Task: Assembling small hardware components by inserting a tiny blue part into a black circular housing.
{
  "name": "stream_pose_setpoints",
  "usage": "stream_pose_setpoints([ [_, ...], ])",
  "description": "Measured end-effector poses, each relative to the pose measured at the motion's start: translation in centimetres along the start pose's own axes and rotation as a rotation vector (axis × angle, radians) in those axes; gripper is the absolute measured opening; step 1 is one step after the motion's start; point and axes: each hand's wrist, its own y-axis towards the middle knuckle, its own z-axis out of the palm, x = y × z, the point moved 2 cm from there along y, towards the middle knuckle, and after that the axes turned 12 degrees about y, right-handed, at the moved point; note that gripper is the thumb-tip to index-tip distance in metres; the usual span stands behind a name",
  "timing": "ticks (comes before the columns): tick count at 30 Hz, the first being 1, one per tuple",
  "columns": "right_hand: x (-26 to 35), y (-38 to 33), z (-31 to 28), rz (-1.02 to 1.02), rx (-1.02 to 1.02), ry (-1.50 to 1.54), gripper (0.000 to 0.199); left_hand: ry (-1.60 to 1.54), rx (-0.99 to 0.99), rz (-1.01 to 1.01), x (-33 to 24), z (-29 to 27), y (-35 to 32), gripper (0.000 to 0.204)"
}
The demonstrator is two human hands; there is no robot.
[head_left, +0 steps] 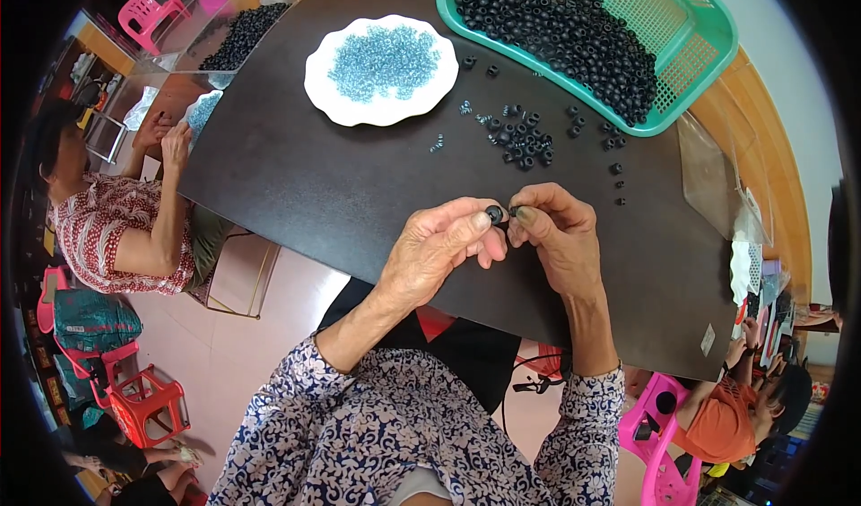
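**Two hands, one small black ring**

Two hands meeting over a dark table (pixel 341 192). Left hand (pixel 439 246) pinching a black ring (pixel 494 213) between thumb and fingers. Right hand (pixel 556 232) close up against it, fingertips touching the same ring. Both hands shut tight on that ring, held just above the table, near its front edge.

Small pile of loose rings (pixel 525 138) lying on the table past the hands. A few more scattered to the right. A few tiny blue bits (pixel 466 109) beside the pile. White plate (pixel 321 80) farther back, full of blue beads (pixel 384 60). Green basket (pixel 708 39) at the far right, holding lots of black rings.

Another person (pixel 108 219) sitting at the left end of the table, hands up by the edge. Red stool (pixel 148 403) on the floor lower left. Pink stool (pixel 659 443) lower right.
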Motion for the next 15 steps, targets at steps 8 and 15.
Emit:
stream_pose_setpoints([
  [8,0.04,0.00,0.14,-0.012,0.005,0.005,0.012,0.047,0.004,0.042,0.02,0.17,-0.07,0.031],
  [15,0.14,0.00,0.11,-0.005,0.005,0.009,0.012,0.045,0.031,0.059,0.14,-0.11,-0.06,0.031],
])
